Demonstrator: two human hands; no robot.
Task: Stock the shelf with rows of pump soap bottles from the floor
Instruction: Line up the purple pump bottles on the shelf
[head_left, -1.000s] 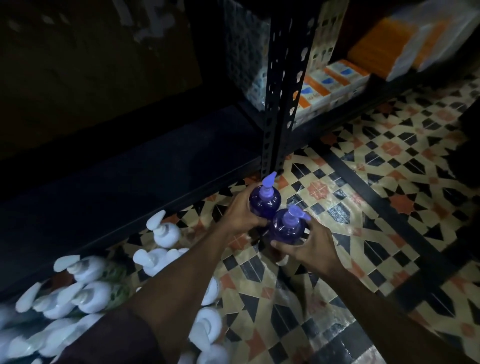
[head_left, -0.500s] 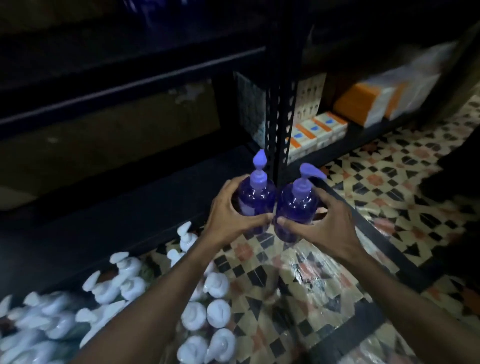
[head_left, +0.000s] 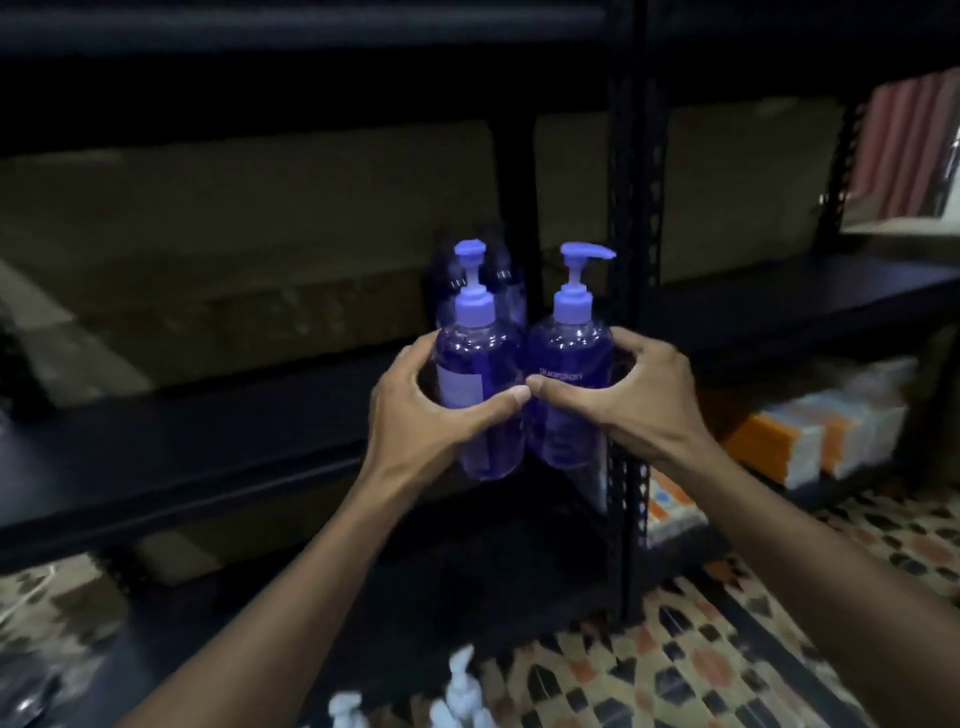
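Note:
Two purple pump soap bottles are held side by side in the air before the dark shelf board (head_left: 208, 447). My left hand (head_left: 421, 421) grips the left bottle (head_left: 480, 374), which has a pale label. My right hand (head_left: 644, 400) grips the right bottle (head_left: 569, 374), its pump spout pointing right. Both stand upright and touch each other. Behind them, deeper on the shelf, stand other dark purple bottles (head_left: 501, 280), partly hidden. Tops of white pump bottles (head_left: 457, 691) show at the bottom edge on the floor.
A black perforated upright post (head_left: 631, 260) rises just right of the held bottles. Orange and white boxes (head_left: 810, 431) lie on the lower shelf at right. Patterned floor tiles (head_left: 701, 649) spread below. Another shelf board (head_left: 311, 26) runs across above.
Both hands have lifted the two purple bottles from near the floor up to the level of the middle shelf. The view has tilted upward, so the white bottles have dropped to the bottom edge.

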